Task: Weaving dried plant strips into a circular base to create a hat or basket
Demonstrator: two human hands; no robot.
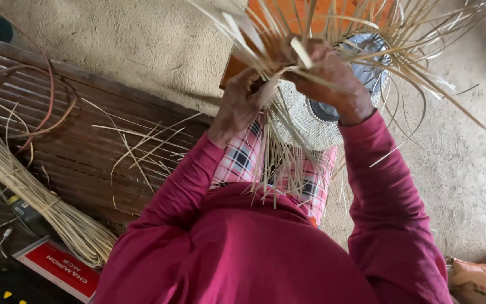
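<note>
A slatted wooden bench (85,152) carries a reed bundle (23,186) and loose strips (136,141).

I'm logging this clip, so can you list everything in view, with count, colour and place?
basket: one, pale woven, half-made, centre, between the hands
loose strips: many, straw-coloured, fanning from the basket
bundle: one, pale cane, lower left
slatted bench: one, dark brown, left
stray strips: several, pale, on the bench
red box: one, bottom left
sack: one, tan, bottom right
floor: grey-beige, bare
checked cloth: pink plaid, on the lap
sleeves: two, magenta
left hand: gripping strips
right hand: gripping strips
</note>
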